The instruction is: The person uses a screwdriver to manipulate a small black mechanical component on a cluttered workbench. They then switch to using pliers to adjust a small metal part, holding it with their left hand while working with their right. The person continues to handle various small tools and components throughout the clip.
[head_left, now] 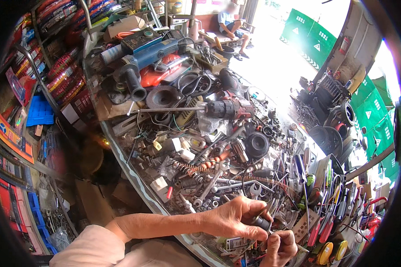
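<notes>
L hand point(234, 217) grips a small dark cyl. part point(262, 223) btwn thumb & fingers, over the cluttered surface point(133, 177). R hand point(279, 249) is just beside the part's lower end, fingers curled & thumb up; can't tell if it grips anything. Wrench point(210, 187) & coil spring point(191, 169) lie beyond; drill point(236, 109) & blue grinder point(153, 53) farther back; pink-handled tools point(315, 231) to the R.

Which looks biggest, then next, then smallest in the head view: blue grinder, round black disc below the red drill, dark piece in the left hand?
1. Blue grinder
2. Round black disc
3. Dark piece in the left hand, partly covered
</notes>
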Demonstrator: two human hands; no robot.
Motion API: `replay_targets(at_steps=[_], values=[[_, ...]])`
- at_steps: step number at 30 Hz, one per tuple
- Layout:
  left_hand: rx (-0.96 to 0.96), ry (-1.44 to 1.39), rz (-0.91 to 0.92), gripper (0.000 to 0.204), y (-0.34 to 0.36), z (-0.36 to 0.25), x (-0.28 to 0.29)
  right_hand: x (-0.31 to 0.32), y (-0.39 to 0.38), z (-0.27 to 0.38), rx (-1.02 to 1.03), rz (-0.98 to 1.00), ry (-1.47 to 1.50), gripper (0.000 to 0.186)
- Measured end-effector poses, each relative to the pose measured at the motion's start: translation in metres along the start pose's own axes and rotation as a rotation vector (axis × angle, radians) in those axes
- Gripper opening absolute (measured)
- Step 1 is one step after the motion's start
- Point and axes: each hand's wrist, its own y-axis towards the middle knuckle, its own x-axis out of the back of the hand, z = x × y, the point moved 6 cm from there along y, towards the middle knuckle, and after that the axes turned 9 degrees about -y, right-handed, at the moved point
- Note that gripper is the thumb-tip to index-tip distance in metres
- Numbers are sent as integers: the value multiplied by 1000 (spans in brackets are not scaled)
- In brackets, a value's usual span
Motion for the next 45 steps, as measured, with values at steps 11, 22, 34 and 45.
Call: replay_targets(at_steps=[11, 22, 34, 45], values=[[58, -120, -10, 35, 0, -3, 4, 4, 2, -20, -43, 21, -61, 23], [89, -59, -91, 40, 2, 4, 6, 4, 2, -20, -214, 86, 273, 28], [236, -396, -175, 42, 3, 20, 14, 13, 1, -18, -98, 64, 13, 18], [232, -487, -208, 49, 1, 20, 15, 6, 4, 7, 395, -53, -299, 16]])
